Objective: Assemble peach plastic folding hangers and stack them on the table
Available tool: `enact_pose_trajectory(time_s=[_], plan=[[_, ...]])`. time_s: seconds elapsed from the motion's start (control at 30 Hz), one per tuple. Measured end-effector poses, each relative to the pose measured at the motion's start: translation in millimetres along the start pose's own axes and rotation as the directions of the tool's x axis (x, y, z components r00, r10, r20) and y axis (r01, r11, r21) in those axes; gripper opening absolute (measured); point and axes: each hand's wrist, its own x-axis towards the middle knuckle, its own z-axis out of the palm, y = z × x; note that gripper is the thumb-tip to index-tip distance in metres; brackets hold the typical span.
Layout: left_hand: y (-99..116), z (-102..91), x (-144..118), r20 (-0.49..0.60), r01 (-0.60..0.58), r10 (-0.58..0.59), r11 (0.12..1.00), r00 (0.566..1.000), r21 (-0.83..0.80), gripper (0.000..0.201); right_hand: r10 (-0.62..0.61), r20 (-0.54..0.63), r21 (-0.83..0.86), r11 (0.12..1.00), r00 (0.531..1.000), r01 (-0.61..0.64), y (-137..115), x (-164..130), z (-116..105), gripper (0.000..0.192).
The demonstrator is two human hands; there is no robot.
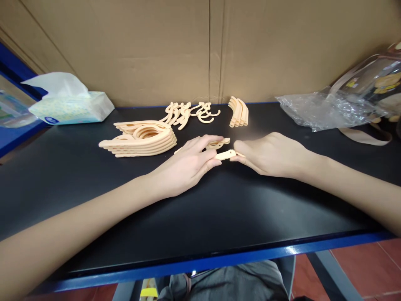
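Note:
My left hand is closed on a cream plastic hanger piece, mostly covered by my fingers. A small hole shows near its right end. My right hand pinches a thin cream part against that end; most of this part is hidden inside the fingers. Left of my hands lies a neat stack of cream hanger bodies. Behind them are several loose hanger hooks and a small bundle of curved hanger arm pieces.
The black table has a blue front edge and a cardboard wall behind it. A tissue pack stands at the back left. At the back right lie a clear plastic bag and a transparent bag with a strap.

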Motion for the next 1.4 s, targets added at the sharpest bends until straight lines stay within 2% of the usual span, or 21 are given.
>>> enact_pose_trajectory(time_s=[0.23,0.5,0.77,1.17,1.4], plan=[[-1,0.3,0,0.026,-0.012,0.011,1.0,1.0,0.018,0.036,-0.07,-0.033,-0.072,0.995,0.997,0.068,1,-1,2,0.048],[0,-1.7,0,0.029,-0.009,0.008,1.0,1.0,0.009,0.036,-0.045,-0.111,-0.086,0.996,0.993,0.036,0,-1,0,0.048],[-1,-0.4,0,0.039,-0.022,0.02,0.999,0.999,0.044,0.037,-0.109,-0.284,-0.115,0.99,0.953,0.079,2,-1,8,0.036],[-3,0.3,1,0.045,-0.066,0.062,0.993,0.997,0.097,0.034,-0.031,-0.253,0.106,0.993,0.967,0.059,0,-2,10,0.033],[-2,0.6,0,0.05,-0.073,0.068,0.992,0.996,0.101,0.033,-0.016,-0.217,0.162,0.985,0.976,0.052,-1,-2,10,0.034]])
